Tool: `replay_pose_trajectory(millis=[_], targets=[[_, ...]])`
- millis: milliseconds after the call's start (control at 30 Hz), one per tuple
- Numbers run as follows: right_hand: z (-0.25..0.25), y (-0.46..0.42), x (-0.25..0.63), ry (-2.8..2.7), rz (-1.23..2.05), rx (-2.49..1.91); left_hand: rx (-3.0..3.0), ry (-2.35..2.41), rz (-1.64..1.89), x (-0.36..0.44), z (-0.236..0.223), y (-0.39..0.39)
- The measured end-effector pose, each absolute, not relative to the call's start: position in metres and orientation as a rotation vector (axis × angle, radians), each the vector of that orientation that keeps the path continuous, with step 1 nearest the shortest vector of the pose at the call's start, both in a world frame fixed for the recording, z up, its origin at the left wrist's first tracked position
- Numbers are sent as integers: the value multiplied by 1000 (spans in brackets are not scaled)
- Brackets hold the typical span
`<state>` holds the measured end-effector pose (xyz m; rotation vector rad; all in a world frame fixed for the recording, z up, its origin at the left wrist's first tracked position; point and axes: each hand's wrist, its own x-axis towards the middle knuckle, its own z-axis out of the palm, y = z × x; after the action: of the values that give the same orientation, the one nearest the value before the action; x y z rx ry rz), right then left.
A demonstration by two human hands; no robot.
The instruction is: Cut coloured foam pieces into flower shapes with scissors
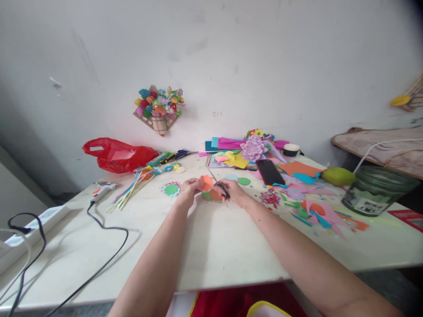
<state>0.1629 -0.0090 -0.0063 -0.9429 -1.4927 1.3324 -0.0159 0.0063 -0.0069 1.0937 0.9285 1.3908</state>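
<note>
My left hand (pixel 187 190) pinches an orange paper flower shape (pixel 206 182) just above the white table (pixel 211 237). My right hand (pixel 233 192) is closed round black-handled scissors (pixel 218 182), whose blades point up and left, right beside the flower. Under both hands lies an orange and green paper piece (pixel 211 196). A green and pink paper flower disc (pixel 171 189) lies left of my left hand.
A glue gun (pixel 103 189) with a black cord (pixel 109 229) lies at the left. A red plastic bag (pixel 117 155), paper-flower sticks (pixel 135 187), a phone (pixel 269 171), coloured paper scraps (pixel 313 211), a green jar (pixel 375 189) and a green fruit (pixel 337 176) surround the hands.
</note>
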Motion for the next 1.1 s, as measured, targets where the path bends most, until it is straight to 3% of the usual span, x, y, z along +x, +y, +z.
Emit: replay_pose_trajectory(millis=[533, 1100], targets=[[-1, -9, 166, -1342, 1341, -900, 1424, 947, 1002, -10, -6, -2], [-2, -11, 167, -1439, 1348, -947, 1121, 917, 1383, -11, -4, 3]])
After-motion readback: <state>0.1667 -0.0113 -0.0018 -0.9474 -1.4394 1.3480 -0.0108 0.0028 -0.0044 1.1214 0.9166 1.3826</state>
